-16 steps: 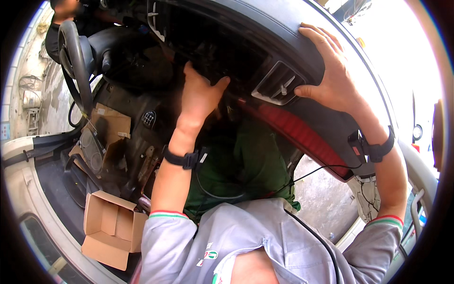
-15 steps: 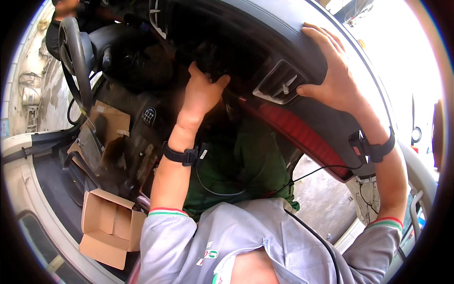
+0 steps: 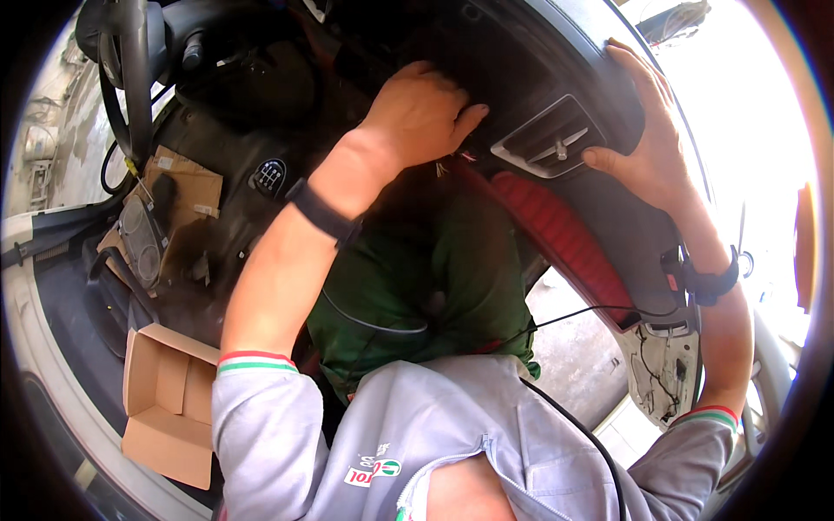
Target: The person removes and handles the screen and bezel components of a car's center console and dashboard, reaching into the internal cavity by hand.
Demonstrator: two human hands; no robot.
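My left hand (image 3: pixel 421 115) reaches into the dark opening in the middle of the dashboard (image 3: pixel 573 43). Its thumb stands apart from the bent fingers, whose tips are lost in shadow. I see nothing held in it. Some thin wire ends (image 3: pixel 441 167) show just below this hand. My right hand (image 3: pixel 653 148) is open and spread on the right end of the dashboard. Its fingertips lie along the top edge, and the thumb is beside the knob of the rectangular air vent (image 3: pixel 552 139).
A red ribbed panel (image 3: pixel 565 239) curves below the vent. At the left are the steering wheel (image 3: pixel 132 87), gear knob (image 3: pixel 269 176), flattened cardboard (image 3: pixel 195 187) and an open cardboard box (image 3: pixel 169 447). A black cable (image 3: pixel 573 314) runs from my right wristband across my green trousers (image 3: pixel 417 313).
My left hand has moved right and farther along the dashboard opening, turning so its back shows. My right hand stays on the dashboard. The whole view has shifted slightly.
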